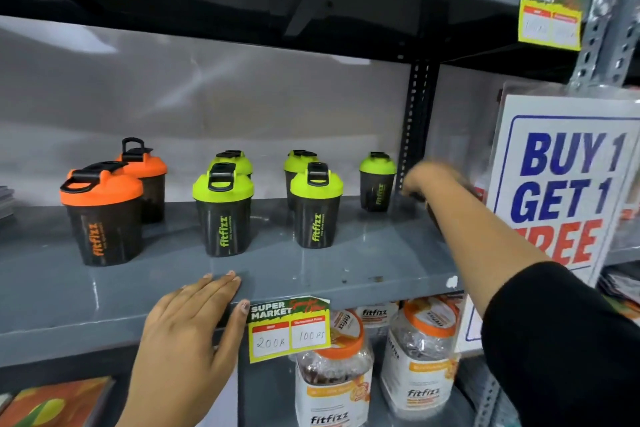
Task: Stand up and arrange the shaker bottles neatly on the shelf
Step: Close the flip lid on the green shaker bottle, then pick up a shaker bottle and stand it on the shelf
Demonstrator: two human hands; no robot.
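Note:
Several dark shaker bottles stand upright on the grey shelf [346, 263]. Two at the left carry orange lids, front [102, 215] and rear [147, 180]. Green-lidded bottles stand in two front-and-back pairs [223, 211] [316, 206], and a single one [377, 182] is at the right rear. My left hand [194, 333] lies flat on the shelf's front edge, fingers spread, holding nothing. My right hand [431, 178] reaches to the back right, just right of the single green bottle and apart from it; it is blurred, and its grip cannot be made out.
A black perforated upright [415, 125] stands behind my right hand. A "Buy 1 Get 1 Free" sign [568, 184] hangs at the right. A price tag [289, 329] is stuck on the shelf edge. Supplement jars [334, 374] sit on the shelf below.

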